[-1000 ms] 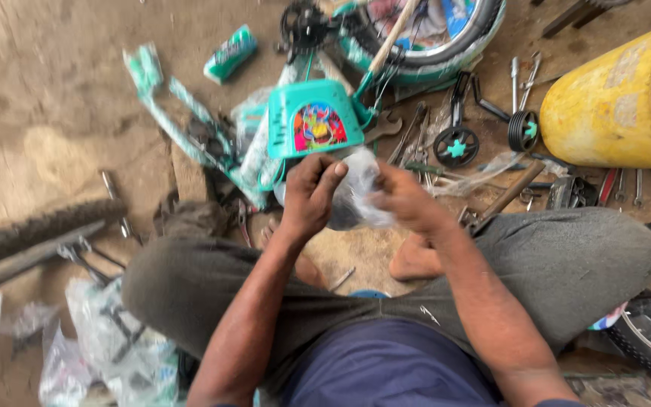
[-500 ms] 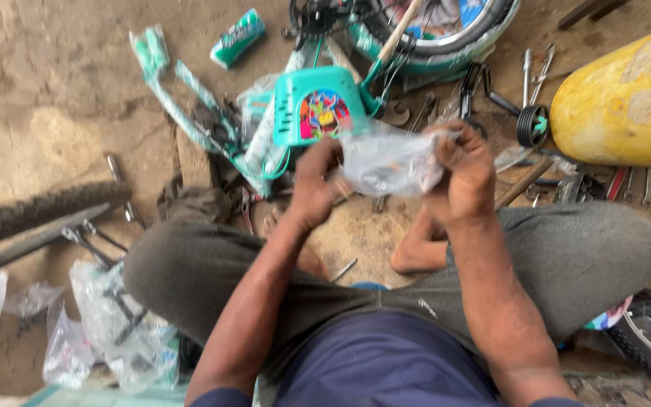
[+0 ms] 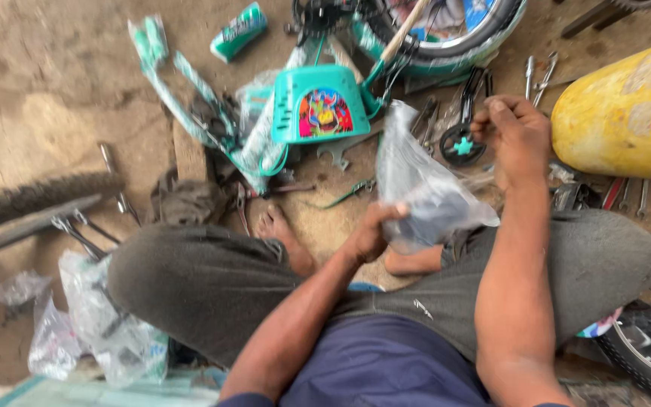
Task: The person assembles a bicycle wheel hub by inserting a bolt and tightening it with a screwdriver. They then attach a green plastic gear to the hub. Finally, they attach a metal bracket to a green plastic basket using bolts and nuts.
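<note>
Compared with half a second earlier, the right hand (image 3: 518, 136) has pulled up and away to the right, fingers curled as if pinching a torn edge, though what they hold cannot be told. Left hand (image 3: 371, 234) grips the clear plastic bag (image 3: 423, 188) above the lap, near the teal basket (image 3: 322, 105). Thin, limp and slippery, the bag seems best held at its weighted bottom.

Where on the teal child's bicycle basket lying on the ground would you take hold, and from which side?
Grip the teal basket by its upper rim, coming from above. It lies open side up with the picture panel facing the person, so the rim is exposed. Its left side is crowded by the wrapped frame, and a wheel lies behind. Both hands are busy with the clear bag.
</note>
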